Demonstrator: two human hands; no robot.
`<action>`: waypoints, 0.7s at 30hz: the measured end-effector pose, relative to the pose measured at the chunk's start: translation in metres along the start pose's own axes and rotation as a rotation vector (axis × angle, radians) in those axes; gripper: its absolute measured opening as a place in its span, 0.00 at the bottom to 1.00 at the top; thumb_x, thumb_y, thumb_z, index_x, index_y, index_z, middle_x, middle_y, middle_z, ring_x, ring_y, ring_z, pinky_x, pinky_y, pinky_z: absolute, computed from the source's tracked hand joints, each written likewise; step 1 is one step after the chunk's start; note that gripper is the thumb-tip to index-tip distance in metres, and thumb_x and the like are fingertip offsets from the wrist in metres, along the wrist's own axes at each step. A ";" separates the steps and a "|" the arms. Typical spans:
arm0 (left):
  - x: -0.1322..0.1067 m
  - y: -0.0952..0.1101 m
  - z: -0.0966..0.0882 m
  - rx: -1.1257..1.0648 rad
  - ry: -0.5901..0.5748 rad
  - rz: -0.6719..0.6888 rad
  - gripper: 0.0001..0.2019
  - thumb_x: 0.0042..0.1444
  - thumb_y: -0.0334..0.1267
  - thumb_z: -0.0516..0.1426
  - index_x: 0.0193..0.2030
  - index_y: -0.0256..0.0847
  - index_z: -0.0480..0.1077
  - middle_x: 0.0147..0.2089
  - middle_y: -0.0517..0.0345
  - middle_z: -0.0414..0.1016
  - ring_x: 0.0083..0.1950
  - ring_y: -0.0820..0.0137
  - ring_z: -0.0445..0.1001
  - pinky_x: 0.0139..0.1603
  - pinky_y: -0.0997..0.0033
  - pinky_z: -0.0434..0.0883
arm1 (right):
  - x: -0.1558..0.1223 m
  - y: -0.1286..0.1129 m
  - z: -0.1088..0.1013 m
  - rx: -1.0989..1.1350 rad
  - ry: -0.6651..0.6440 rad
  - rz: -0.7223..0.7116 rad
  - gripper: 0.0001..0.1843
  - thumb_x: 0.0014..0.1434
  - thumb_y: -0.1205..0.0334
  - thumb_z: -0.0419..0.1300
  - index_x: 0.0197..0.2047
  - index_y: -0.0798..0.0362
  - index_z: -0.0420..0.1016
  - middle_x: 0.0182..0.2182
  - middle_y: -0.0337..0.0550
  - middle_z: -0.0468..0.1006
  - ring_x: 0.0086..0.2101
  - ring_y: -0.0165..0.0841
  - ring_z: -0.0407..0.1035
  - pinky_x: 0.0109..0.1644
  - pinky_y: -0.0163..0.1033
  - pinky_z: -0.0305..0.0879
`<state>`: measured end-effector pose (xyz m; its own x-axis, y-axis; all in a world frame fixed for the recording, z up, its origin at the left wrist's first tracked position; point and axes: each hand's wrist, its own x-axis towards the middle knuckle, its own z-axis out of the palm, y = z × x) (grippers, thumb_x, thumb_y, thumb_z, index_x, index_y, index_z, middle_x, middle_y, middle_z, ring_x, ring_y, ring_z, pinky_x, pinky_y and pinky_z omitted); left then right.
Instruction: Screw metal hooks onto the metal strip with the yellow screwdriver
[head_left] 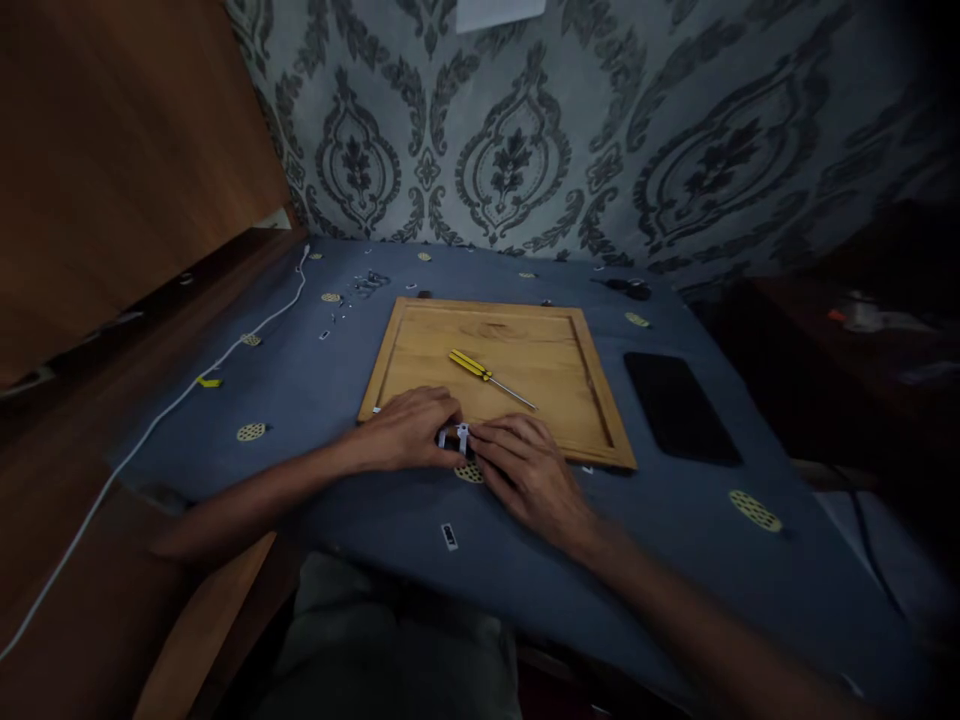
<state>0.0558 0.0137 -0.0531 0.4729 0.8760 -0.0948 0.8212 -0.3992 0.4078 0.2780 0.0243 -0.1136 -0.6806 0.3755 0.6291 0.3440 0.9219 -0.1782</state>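
My left hand (409, 428) and my right hand (525, 468) meet at the near edge of a wooden tray (585, 390). Both have curled fingers pinched on a small white part (457, 436) between them. The part's shape is too small to make out. On the tray lies a yellow-handled screwdriver (480, 369), pointing to the right, a short way beyond my fingers.
A black phone (679, 405) lies face down right of the tray on the blue cloth (315, 390). A white cable (225, 355) runs along the left. Small perforated discs (754, 510), tiny parts (367, 283) and a little label (448, 536) are scattered about. Patterned wall behind.
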 end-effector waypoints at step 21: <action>0.001 -0.006 0.004 -0.002 0.032 0.037 0.16 0.57 0.46 0.67 0.46 0.39 0.72 0.46 0.55 0.77 0.48 0.63 0.76 0.50 0.65 0.69 | -0.001 0.000 0.000 0.048 -0.001 0.032 0.17 0.69 0.70 0.59 0.57 0.51 0.81 0.47 0.48 0.87 0.47 0.42 0.76 0.50 0.54 0.76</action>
<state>0.0528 0.0160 -0.0596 0.4927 0.8687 -0.0506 0.8027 -0.4312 0.4120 0.2792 0.0238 -0.1141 -0.6703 0.4047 0.6220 0.3341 0.9130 -0.2341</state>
